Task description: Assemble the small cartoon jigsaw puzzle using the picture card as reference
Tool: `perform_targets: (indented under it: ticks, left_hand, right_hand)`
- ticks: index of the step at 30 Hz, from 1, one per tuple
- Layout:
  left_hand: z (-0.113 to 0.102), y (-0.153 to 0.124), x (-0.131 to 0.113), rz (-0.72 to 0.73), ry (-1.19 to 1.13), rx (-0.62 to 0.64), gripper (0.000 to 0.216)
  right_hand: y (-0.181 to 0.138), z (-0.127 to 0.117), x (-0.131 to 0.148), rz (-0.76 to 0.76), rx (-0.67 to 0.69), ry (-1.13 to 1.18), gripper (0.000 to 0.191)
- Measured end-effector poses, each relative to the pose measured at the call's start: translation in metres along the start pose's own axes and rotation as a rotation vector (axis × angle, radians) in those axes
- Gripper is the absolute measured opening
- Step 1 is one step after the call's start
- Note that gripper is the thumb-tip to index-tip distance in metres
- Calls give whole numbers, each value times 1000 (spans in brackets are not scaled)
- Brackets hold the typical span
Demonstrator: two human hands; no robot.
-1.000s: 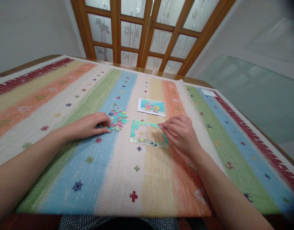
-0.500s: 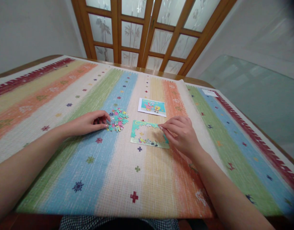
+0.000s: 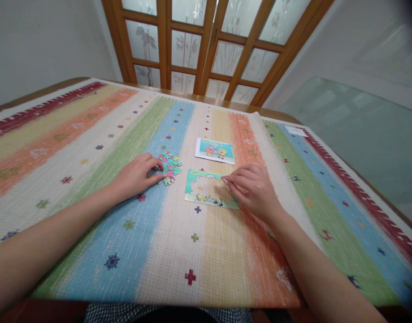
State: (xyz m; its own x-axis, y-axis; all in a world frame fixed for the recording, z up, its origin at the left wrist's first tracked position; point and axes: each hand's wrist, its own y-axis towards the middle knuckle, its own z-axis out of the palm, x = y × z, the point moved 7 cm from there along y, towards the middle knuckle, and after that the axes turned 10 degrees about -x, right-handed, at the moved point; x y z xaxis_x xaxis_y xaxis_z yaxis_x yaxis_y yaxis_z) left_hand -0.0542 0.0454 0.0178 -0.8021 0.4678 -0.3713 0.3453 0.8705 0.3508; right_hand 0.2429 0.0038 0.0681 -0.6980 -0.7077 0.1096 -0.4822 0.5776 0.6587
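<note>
A loose pile of jigsaw pieces (image 3: 172,168), mostly teal and pink, lies on the striped cloth. My left hand (image 3: 138,176) rests at the pile's left side, thumb and index finger curved apart with their tips at the pieces. To the right lies a partly joined jigsaw puzzle (image 3: 192,197), a frame of edge pieces around an open middle through which the cloth shows. Over its upper right corner, my right hand (image 3: 254,188) pinches a small jigsaw piece (image 3: 225,180) between thumb and index finger. The puzzle's right side is partly hidden behind that hand.
Behind the puzzle lies a picture card (image 3: 215,151) with cartoon figures. A white paper (image 3: 296,131) is at the far right of the striped tablecloth (image 3: 179,251). Wooden doors (image 3: 199,49) with glass panes stand beyond the table, and a glass panel (image 3: 353,134) is at the right.
My left hand has shifted right, further over the edge of the pile, and its thumb and index finger have spread. The right hand stays almost still with its piece.
</note>
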Motion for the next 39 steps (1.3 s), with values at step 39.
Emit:
perform_targets:
  ticks: [39]
  left_hand:
    - [3,-6,-22,208,-46,106,38]
  right_hand:
    - [0,-3,-1,7,-3,-9,19]
